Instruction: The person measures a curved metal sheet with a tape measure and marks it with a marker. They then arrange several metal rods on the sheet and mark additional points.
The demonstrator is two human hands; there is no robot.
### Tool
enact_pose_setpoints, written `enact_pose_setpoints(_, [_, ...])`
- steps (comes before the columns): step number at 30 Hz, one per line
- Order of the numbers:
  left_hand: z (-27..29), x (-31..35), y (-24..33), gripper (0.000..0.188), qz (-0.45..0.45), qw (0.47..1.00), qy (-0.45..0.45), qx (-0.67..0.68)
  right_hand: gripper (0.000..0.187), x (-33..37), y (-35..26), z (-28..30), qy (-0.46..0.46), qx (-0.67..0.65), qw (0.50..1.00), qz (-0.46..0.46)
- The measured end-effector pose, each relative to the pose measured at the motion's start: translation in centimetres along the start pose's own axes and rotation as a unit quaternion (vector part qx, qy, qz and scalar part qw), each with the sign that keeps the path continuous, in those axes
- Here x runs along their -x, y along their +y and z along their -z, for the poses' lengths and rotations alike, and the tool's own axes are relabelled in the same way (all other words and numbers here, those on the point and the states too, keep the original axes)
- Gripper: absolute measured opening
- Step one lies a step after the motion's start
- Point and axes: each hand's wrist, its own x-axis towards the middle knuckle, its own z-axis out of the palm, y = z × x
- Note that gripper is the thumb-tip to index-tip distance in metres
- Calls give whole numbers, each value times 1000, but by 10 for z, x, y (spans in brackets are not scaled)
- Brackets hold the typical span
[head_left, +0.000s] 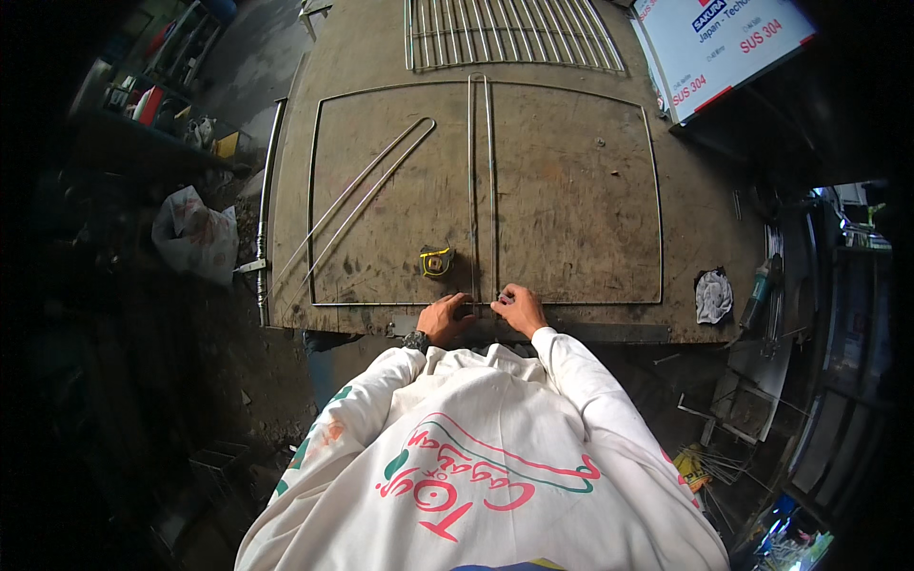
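A large rectangular frame of thin metal rod point(660, 209) lies flat on the worktable. Along its middle runs a long, narrow U-bent rod point(472, 181), its rounded end at the far side of the frame. My left hand point(443, 319), with a dark watch at the wrist, has its fingers closed on the near end of that U-bent rod, by the frame's near edge. Just to the right, my right hand point(520, 310) is pinched around something small that I cannot make out, beside the rod's other leg. A yellow and black tape measure point(436, 262) sits close beyond my left hand.
Another U-bent rod point(367, 181) lies slanted at the left. A barred metal rack point(514, 38) is at the far edge. On the right are a crumpled white cloth point(713, 296), an angle grinder point(758, 297) and a white printed sheet point(724, 48). A plastic bag point(195, 233) is beyond the table's left edge.
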Motion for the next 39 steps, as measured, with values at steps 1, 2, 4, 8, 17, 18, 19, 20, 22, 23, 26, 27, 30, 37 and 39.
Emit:
enact_pose_setpoints(1, [1, 0, 1, 45, -4, 1000, 1, 0, 34, 0, -1, 1, -2, -5, 1000, -1])
enact_pose_setpoints(2, [0, 2, 2, 44, -11, 1000, 14, 8, 34, -1, -1, 1, -5, -2, 1000, -1])
enact_pose_setpoints(4, [-2, 3, 0, 43, -15, 1000, 16, 16, 34, 1, 1, 0, -17, 4, 1000, -5])
enact_pose_setpoints(8, [-3, -2, -4, 40, -21, 999, 30, 28, 34, -6, 7, -2, -2, -5, 999, 38])
enact_pose_setpoints(17, [2, 1, -5, 39, 6, 998, 2, 55, 35, -5, -1, -1, -15, 11, 1000, 14])
enact_pose_setpoints(18, [2, 0, -3, 39, 8, 998, 3, 56, 35, -5, 0, 0, -22, 10, 1000, 4])
enact_pose_setpoints(19, [3, 0, -1, 39, 12, 998, -1, 57, 35, -4, 0, 1, -18, 13, 1000, 8])
enact_pose_setpoints(20, [4, -1, 1, 38, 17, 998, -6, 58, 35, -5, 1, 1, -13, 15, 1000, 13])
enact_pose_setpoints(22, [6, -3, 4, 37, 19, 998, -7, 59, 35, -7, 6, 2, -11, 12, 1000, 14])
enact_pose_setpoints(23, [4, -1, 6, 37, 17, 998, -5, 59, 36, -6, 8, 1, -16, 8, 1000, 10])
enact_pose_setpoints(26, [0, -5, -4, 39, 1, 998, -17, 61, 40, -15, 5, 0, -41, -15, 999, -6])
enact_pose_setpoints(27, [2, -3, -2, 42, -7, 997, -33, 69, 42, -14, -2, 1, -68, -35, 997, -32])
enact_pose_setpoints(30, [1, -12, -1, 64, -106, 984, -97, 101, 41, -23, 1, -2, -5, 27, 1000, 9])
enact_pose_setpoints(37, [33, -20, 20, 54, -56, 990, -18, 126, 25, -23, 30, 63, 221, 67, 971, 60])
enact_pose_setpoints(39, [45, -24, 13, 45, -130, 983, 110, 67, 25, -17, 45, 106, 210, 86, 971, 68])
